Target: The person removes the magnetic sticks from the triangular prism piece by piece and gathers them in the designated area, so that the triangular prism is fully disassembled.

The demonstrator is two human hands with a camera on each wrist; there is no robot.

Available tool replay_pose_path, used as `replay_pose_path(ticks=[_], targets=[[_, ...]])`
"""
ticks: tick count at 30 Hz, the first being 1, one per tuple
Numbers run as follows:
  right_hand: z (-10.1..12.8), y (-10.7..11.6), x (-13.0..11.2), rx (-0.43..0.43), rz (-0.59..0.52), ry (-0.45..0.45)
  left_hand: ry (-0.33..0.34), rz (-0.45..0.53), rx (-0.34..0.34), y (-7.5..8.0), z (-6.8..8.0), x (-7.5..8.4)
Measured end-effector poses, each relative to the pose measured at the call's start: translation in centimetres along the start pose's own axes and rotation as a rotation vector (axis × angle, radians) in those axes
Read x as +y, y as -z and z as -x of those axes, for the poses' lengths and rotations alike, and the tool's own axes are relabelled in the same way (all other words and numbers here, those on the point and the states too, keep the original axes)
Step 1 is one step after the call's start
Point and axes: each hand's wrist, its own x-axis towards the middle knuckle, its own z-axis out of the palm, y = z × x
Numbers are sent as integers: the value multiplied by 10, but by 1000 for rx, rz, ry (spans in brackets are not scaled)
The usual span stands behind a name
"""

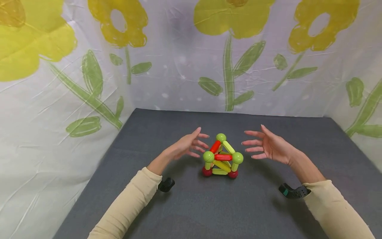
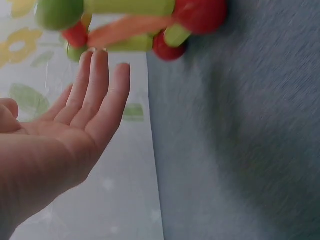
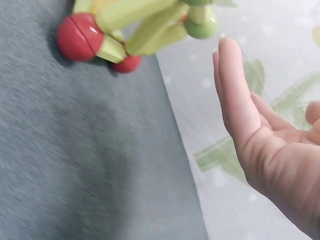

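A small frame of toy balls and sticks (image 1: 223, 157) stands on the dark table. Its upper balls are green and its lower ones red, joined by red, yellow and lime sticks; an orange stick (image 2: 131, 29) shows in the left wrist view. My left hand (image 1: 188, 145) hovers just left of the frame, fingers spread and palm turned toward it. On the other side my right hand (image 1: 270, 146) is held up with fingers extended, a small gap from the nearest green ball (image 1: 237, 157). Neither hand holds anything.
The dark grey tabletop (image 1: 191, 205) runs back to a pale curtain (image 1: 179, 76) printed with yellow flowers, which also hangs along both sides. Black bands (image 1: 293, 191) sit at both wrists, below beige sleeves (image 1: 337, 212).
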Motion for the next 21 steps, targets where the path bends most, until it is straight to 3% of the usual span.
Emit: replay_pose_path(ticks=[9,21], targets=[[-7,-11,21,11,17,-90,-1,23,-24,-22,7,-6],[-18,-27,25,164,137,-101,-57,124,-18,-23,15,-11]])
